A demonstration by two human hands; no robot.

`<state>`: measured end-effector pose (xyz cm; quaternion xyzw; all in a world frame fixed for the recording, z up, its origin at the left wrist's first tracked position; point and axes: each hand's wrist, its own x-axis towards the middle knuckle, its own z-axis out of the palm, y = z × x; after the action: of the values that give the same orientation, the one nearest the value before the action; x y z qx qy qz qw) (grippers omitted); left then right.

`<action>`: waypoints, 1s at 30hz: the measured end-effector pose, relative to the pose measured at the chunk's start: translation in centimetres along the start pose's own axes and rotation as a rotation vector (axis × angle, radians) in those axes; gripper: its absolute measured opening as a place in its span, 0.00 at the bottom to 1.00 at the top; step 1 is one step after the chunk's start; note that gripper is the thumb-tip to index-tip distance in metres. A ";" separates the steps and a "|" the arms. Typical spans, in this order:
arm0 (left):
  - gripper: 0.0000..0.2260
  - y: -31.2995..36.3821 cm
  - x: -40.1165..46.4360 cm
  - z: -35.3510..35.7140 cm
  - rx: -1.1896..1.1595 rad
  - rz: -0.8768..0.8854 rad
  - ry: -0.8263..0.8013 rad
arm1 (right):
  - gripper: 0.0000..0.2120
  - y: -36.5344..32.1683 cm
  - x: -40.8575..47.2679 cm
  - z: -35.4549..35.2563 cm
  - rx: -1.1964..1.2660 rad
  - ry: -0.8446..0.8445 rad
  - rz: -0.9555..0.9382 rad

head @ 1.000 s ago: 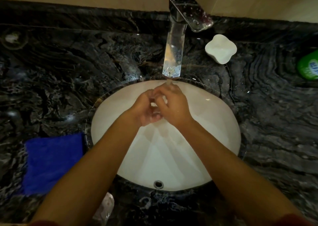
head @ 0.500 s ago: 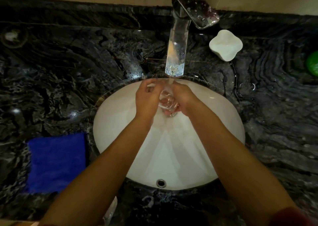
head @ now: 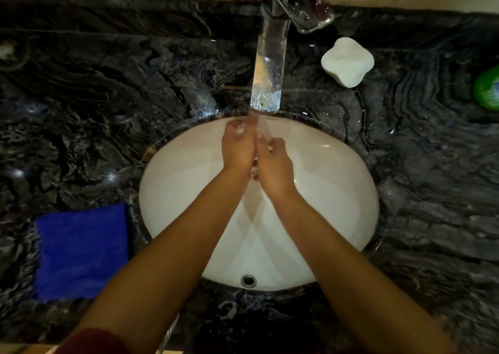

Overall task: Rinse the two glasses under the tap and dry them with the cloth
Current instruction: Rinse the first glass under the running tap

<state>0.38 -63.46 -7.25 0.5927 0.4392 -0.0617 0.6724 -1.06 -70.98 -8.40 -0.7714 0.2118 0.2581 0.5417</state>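
**Glass hidden between the hands under the tap**

We have both hands pressed close together over the basin [head: 337, 191], right under the tap [head: 267, 65], with water running down between them. Our left hand [head: 237, 148] reaches a little further toward the back of the bench [head: 108, 97] than our right hand [head: 272, 167]. Half a second ago a glass showed plainly between the palms; now the hands have closed around that spot and we can only make out a faint glint at the gap, so we cannot tell how either hand grips it. We judge the rinse of this glass is in hand, with the palms rubbing round it.

A second glass is not clear in this view; something pale at the near edge of the bench may be it.

The cloth [head: 81, 251] lies flat on the bench just left of the basin, untouched, so drying has not yet begun. A white dish [head: 347, 62] sits right of the tap.
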 end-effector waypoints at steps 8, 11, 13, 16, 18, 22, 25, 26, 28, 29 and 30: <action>0.18 0.4 0.3 -1.9 -0.224 -0.045 -0.199 | 0.33 -1.6 2.0 -3.0 0.459 -0.488 0.330; 0.24 0.5 0.7 -2.6 -0.272 -0.027 -0.352 | 0.33 -1.8 2.7 -3.9 0.468 -0.593 0.351; 0.20 0.6 0.8 -2.3 -0.238 -0.012 -0.278 | 0.30 -1.9 2.8 -3.8 0.419 -0.517 0.352; 0.11 0.4 0.4 -1.1 -0.137 0.016 -0.084 | 0.21 -2.2 1.9 -2.8 0.302 -0.205 0.251; 0.11 0.5 -0.1 -0.5 -0.150 0.020 -0.036 | 0.17 -2.4 0.7 -2.1 0.202 -0.028 0.111; 0.12 1.1 -1.0 -0.4 -0.098 0.052 -0.042 | 0.09 -1.7 -0.7 -1.3 0.087 0.170 -0.192; 0.08 1.3 -1.2 -0.9 -0.035 0.119 -0.062 | 0.13 -2.2 -0.2 -1.4 0.226 0.102 -0.053; 0.09 1.4 -1.2 -1.0 -0.018 0.150 -0.090 | 0.15 -2.5 0.1 -1.7 0.314 0.026 0.064; 0.19 1.3 -1.0 -1.5 -0.041 0.163 -0.173 | 0.16 -2.8 0.8 -2.3 0.461 -0.168 0.251; 0.22 1.2 -0.8 -1.8 -0.067 0.151 -0.229 | 0.17 -2.7 1.1 -2.6 0.508 -0.257 0.319; 0.24 1.1 -0.8 -2.2 -0.100 0.136 -0.302 | 0.19 -2.5 1.5 -2.8 0.521 -0.316 0.364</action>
<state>-0.59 -61.60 -5.69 0.5708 0.2947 -0.0824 0.7619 2.11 -72.95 -6.80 -0.5074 0.3182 0.4037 0.6916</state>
